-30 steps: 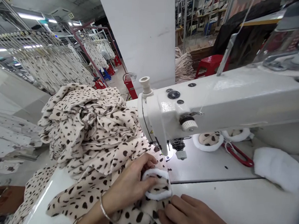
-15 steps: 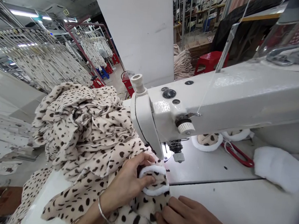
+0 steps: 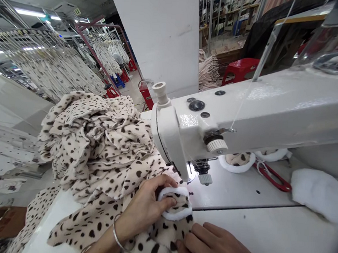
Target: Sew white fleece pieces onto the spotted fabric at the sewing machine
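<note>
My left hand (image 3: 150, 201), with a bangle at the wrist, grips a small spotted fleece piece with a white fluffy border (image 3: 177, 215). Its thumb lies on top, while the other fingers are partly hidden behind the piece. That piece lies on spotted fleece fabric (image 3: 162, 233), just in front of the sewing machine's needle area (image 3: 189, 172). Lower right, my right hand (image 3: 213, 243) has curled fingers closed on the edge of the same fabric; its fingertips are partly hidden. The white sewing machine (image 3: 244, 112) reaches in from the right.
A big heap of spotted fleece (image 3: 99, 137) is piled left of the machine. Behind the needle lie a white-bordered round piece (image 3: 237, 161), red-handled thread snips (image 3: 277, 179) and white fluffy fabric (image 3: 319, 193). A white pillar (image 3: 160, 38) stands beyond.
The view has shifted slightly, so the machine sits a little further right in the picture. Both hands keep nearly the same hold and place on the fabric.
</note>
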`<state>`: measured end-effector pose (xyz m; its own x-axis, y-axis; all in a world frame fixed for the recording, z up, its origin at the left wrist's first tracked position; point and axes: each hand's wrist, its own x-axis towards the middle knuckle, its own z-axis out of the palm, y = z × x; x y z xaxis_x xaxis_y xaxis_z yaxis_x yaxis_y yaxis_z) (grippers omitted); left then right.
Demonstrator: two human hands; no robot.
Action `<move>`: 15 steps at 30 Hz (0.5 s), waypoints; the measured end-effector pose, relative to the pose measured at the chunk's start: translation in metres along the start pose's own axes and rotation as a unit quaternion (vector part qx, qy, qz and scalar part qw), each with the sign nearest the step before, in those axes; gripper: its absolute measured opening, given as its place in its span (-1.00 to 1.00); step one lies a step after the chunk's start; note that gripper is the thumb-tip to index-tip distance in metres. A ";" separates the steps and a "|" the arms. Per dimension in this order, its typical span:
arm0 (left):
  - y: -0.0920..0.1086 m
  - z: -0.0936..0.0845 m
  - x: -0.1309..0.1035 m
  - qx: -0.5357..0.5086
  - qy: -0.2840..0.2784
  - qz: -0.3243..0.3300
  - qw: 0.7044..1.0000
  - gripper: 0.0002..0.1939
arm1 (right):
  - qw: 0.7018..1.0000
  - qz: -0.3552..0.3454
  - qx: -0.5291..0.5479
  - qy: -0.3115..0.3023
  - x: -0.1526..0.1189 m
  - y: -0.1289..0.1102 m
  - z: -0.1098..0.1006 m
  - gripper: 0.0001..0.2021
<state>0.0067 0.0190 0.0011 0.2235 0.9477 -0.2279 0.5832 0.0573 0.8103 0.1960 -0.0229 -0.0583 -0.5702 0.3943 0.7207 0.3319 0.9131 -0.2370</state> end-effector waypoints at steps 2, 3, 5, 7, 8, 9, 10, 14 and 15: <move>0.000 0.000 0.001 -0.006 -0.004 -0.005 1.000 -0.80 | 1.000 -0.001 -0.003 0.002 -0.001 0.000 0.001 -0.70; 0.000 0.000 0.001 -0.006 -0.007 -0.007 1.000 -0.80 | 1.000 -0.002 -0.003 0.003 -0.001 0.000 0.001 -0.70; 0.001 0.000 0.002 0.003 -0.011 -0.011 1.000 -0.79 | 1.000 -0.004 -0.003 0.001 -0.001 -0.001 0.001 -0.69; 0.001 0.000 0.002 0.014 -0.008 -0.009 1.000 -0.78 | 1.000 -0.003 -0.004 -0.013 -0.001 -0.001 0.001 -0.68; 0.000 0.000 0.002 0.020 -0.004 -0.001 1.000 -0.77 | 1.000 -0.003 -0.006 -0.018 -0.001 -0.002 0.000 -0.68; -0.001 0.000 0.001 0.024 0.000 0.014 1.000 -0.77 | 1.000 -0.002 -0.006 -0.024 0.000 -0.001 0.000 -0.68; -0.002 0.001 0.000 0.030 0.003 0.036 0.999 -0.76 | 1.000 -0.003 -0.007 -0.029 0.000 -0.001 -0.001 -0.69; -0.006 0.003 -0.005 0.094 0.025 0.154 0.983 -0.74 | 0.999 -0.006 -0.010 -0.053 0.000 0.002 -0.004 -0.73; -0.007 0.004 -0.007 0.120 0.034 0.182 0.975 -0.75 | 0.998 -0.006 -0.011 -0.063 -0.001 0.002 -0.004 -0.74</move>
<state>0.0046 0.0111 -0.0051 0.4022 0.9107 0.0942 0.6434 -0.3543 0.6786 0.2001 -0.0220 -0.0566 -0.6642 0.3941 0.6353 0.3398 0.9161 -0.2131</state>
